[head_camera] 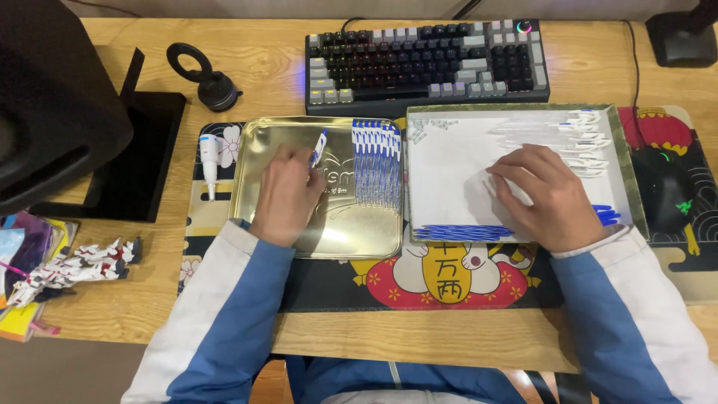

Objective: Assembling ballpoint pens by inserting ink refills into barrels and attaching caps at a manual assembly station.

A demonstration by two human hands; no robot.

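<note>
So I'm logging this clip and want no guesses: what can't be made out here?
- Under the right hand: the palm hides whatever it presses in the white tray.
- The pen in the left hand: fingers cover its lower end.
- Monitor: cut off by the left and top edges.
- Clear pen barrels: too faint to count.

Gold tin tray (pixel 254 202); blue-and-white pens (pixel 376 161); white-lined box (pixel 449 172).
</note>
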